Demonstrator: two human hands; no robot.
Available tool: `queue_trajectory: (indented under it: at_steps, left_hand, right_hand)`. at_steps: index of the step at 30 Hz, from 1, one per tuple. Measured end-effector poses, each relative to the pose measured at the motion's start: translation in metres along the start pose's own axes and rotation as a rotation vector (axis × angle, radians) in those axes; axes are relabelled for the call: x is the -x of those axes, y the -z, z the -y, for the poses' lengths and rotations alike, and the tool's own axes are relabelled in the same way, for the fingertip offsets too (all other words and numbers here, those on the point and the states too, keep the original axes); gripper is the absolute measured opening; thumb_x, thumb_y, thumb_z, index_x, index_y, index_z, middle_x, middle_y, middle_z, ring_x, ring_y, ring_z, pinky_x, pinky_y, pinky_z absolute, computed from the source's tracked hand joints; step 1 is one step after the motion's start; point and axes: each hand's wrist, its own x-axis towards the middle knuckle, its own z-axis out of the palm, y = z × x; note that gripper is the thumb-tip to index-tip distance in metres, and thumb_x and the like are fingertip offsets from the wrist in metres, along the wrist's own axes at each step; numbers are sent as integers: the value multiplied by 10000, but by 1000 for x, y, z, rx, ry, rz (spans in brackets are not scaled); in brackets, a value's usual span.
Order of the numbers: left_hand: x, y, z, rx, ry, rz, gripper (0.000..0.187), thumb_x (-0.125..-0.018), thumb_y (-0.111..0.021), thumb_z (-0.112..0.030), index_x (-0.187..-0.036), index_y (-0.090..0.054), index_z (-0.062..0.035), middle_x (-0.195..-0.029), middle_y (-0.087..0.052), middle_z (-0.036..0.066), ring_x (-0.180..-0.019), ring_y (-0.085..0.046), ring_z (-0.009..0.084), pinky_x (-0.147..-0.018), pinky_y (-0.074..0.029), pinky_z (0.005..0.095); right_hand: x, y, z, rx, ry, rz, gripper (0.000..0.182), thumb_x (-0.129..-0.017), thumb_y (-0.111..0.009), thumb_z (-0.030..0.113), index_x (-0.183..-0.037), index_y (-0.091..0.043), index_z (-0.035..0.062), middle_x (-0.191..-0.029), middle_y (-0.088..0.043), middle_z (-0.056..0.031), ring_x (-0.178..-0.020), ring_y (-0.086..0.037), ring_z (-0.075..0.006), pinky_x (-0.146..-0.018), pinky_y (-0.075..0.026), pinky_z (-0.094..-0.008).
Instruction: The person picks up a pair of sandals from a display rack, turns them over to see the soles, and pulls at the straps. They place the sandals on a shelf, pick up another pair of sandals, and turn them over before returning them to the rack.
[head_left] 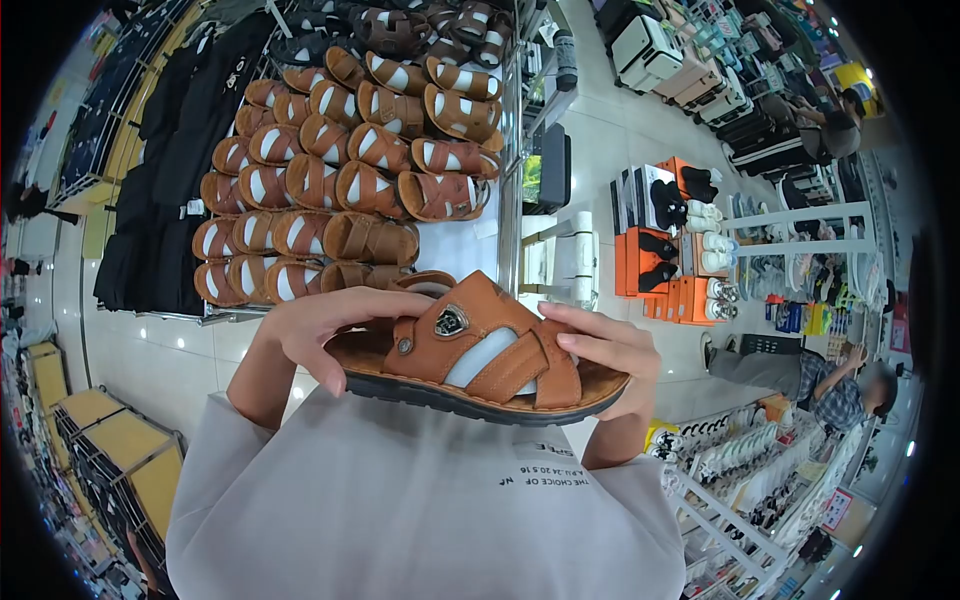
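one sandal (490, 350) bridges left hand (325, 325) and right hand (615, 355), open floor (180, 350) either side.

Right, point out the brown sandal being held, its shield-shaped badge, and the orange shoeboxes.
Brown sandal (508, 371): head view, on a crossing strap.
Shield-shaped badge (451, 320): head view, middle of its face.
Orange shoeboxes (692, 298): head view, side of one box.

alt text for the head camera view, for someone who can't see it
The left hand and right hand hold a brown sandal with a dark sole and a metallic badge, above the wearer's grey shirt. Beyond, similar sandals lie in rows on a display table beside black clothes. Shoe displays and suitcases stand to the right.
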Motion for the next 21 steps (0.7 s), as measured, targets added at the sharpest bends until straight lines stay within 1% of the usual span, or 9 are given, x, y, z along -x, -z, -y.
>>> queue_trajectory:
  at_steps: [1,4,7,10,12,19,21]
  left_hand:
    - [-1,1,1,-34,-3,48,1102,-693,-749,-587,-1411,-300,118,-1429,-374,230,-1302,-416,306,-1052,-328,400]
    - [1,-1,8,323,137,76,1097,-725,-712,-610,-1407,-290,138,-1441,-360,238,-1334,-381,315,-1086,-287,408]
    - [6,-1,10,418,201,84,1110,-745,-686,-627,-1414,-259,150,-1459,-328,255,-1367,-337,323,-1109,-263,421]
    - [12,-6,12,451,135,-52,1131,-745,-683,-631,-1418,-231,158,-1476,-287,275,-1386,-307,335,-1124,-245,436]
    - [13,-5,10,448,131,-28,1137,-748,-682,-629,-1422,-215,158,-1482,-270,279,-1392,-295,340,-1125,-242,441]
    - [13,-9,14,457,76,-23,1121,-758,-691,-595,-1429,-198,155,-1493,-254,279,-1408,-258,341,-1135,-218,441]
    - [17,-7,22,434,51,15,1114,-756,-698,-586,-1430,-203,151,-1494,-257,275,-1410,-255,342,-1138,-205,439]
  right_hand:
    - [0,1,0,1,-3,16,523,-636,-764,36,-1144,-649,-8,-1182,-610,-281,-932,-692,-299,-766,-559,-315]
    - [1,1,2,3,2,56,516,-630,-759,39,-1134,-656,4,-1177,-614,-277,-921,-693,-314,-759,-558,-320]
    - [2,-2,4,9,24,77,514,-620,-756,35,-1125,-663,16,-1182,-611,-279,-915,-692,-328,-754,-558,-329]
    - [2,-3,7,18,24,66,517,-612,-758,40,-1120,-666,21,-1187,-604,-290,-919,-690,-338,-758,-558,-340]
    - [3,-4,6,20,41,55,517,-609,-762,46,-1116,-666,15,-1188,-598,-300,-922,-690,-339,-760,-558,-344]
    - [8,-6,4,18,74,56,529,-634,-765,169,-1124,-660,-1,-1187,-587,-323,-919,-688,-351,-761,-557,-350]
    - [9,-7,3,25,104,62,533,-645,-761,202,-1128,-659,0,-1186,-588,-322,-916,-688,-353,-754,-558,-351]
